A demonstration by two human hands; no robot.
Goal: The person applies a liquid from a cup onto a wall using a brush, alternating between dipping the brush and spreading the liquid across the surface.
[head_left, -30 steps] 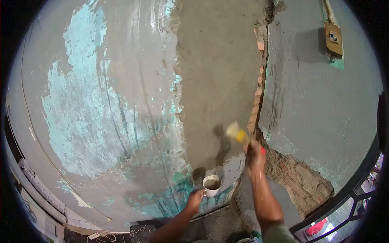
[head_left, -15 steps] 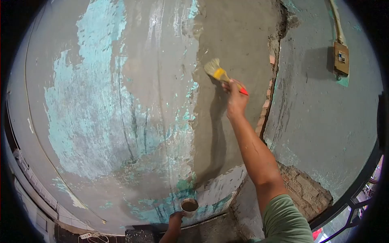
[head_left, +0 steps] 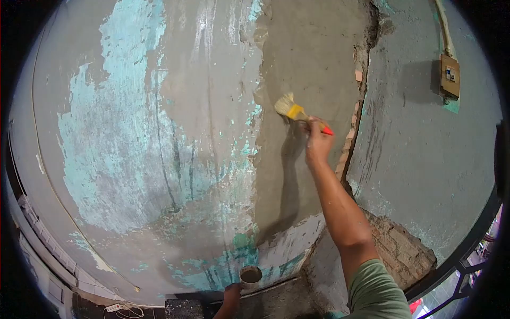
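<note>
Presumably for close control, the right hand [head_left: 319, 142] grips a flat, cream-bristled, yellow-banded paintbrush [head_left: 292, 110] with a red-tipped handle, fingers closed round the handle and the red end poking out beyond them. The brush stands over the left half of the tall, smooth, grey-brown plaster strip [head_left: 313, 58], its bristles fanned at or very near the surface; whether they touch cannot be told for sure. The bare right forearm [head_left: 337, 199] slants up across the strip's lower right edge, probably to reach that left half. Below the strip's lower left corner, the left hand [head_left: 231, 293] is beside a pale, round cup [head_left: 248, 285]; its fingers are mostly hidden, but with no other support in sight they seem to be grasping it, mouth up, likely to avoid spilling. Half a second earlier the brush is higher and nearer the strip's left edge; now it is lower and slightly rightward, and the cup sits a little lower beneath the strip.
</note>
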